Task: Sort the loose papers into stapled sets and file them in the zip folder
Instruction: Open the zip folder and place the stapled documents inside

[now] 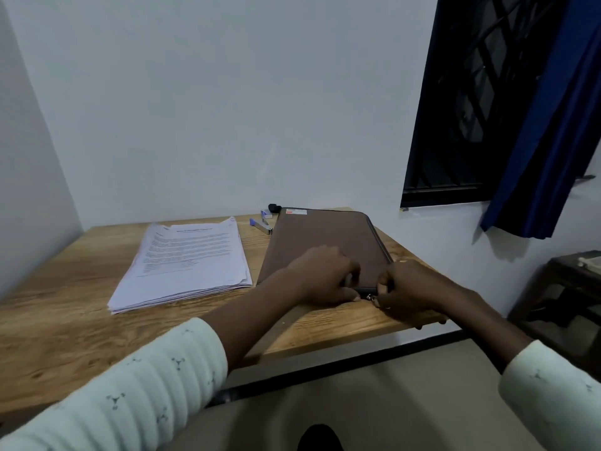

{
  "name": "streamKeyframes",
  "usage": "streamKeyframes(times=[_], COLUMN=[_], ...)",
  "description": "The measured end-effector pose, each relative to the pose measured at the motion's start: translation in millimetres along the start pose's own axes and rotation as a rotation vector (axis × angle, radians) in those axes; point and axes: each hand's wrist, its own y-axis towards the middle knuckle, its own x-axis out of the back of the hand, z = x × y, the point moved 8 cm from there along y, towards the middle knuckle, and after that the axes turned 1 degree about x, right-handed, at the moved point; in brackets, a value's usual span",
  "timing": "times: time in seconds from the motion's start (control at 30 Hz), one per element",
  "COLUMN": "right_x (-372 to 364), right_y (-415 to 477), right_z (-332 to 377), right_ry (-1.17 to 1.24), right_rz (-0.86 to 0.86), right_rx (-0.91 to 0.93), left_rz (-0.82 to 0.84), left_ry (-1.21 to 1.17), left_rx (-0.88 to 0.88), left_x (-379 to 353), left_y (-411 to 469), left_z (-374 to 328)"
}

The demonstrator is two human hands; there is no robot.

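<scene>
Wooden table (81, 320) against a pale wall. Brown zip folder (322, 242) lies flat on the right half of the table, closed, long side running away from the person, dark zip band along its right edge. A small label sits at its far corner.

Left hand (325, 278) is on the folder's near edge: fingers curled over the top face, thumb low along the table side, gripping that edge.

Right hand (409, 288) is at the folder's near right corner, close to the table's right edge. Fingers are curled tight and pinch the zip pull (369, 298), a small metal glint just at the fingertips, between the two hands. Some blur here; the finger positions are not fully clear.

The two hands are near each other but not touching.

Stack of papers (188, 258) lies left of the folder, just beside it, printed sheet on top, edges slightly fanned.

Stapler (260, 224), blue and metal, lies behind, between the papers and the folder's far end.

Dark window (471, 109) and blue curtain (546, 141) are at upper right.
</scene>
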Motion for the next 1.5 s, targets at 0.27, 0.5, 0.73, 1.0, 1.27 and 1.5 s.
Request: streamKeyframes(times=[0.27, 0.5, 0.73, 1.0, 1.27, 1.5], right_x=[15, -13, 3, -8, -7, 17], right_y=[-20, -27, -28, -27, -19, -13], right_z=[-1, -7, -15, -2, -9, -82], right_ry=[0.012, 0.188, 0.096, 0.060, 0.081, 0.073], right_rz=[0.011, -0.082, -0.077, -0.263, -0.256, -0.348], right_rx=[0.000, -0.055, -0.163, -0.226, -0.226, -0.299], left_rz=[0.006, -0.131, -0.068, 0.011, 0.007, -0.100], left_ry=[-0.002, 0.154, -0.024, -0.031, -0.046, 0.136], left_rx=[-0.147, -0.127, -0.057, 0.050, -0.032, -0.198], left_x=[9, -2, 3, 6, 11, 20], left_y=[-9, -16, -12, 11, 2, -17], left_z=[-12, -21, -6, -10, -17, -45])
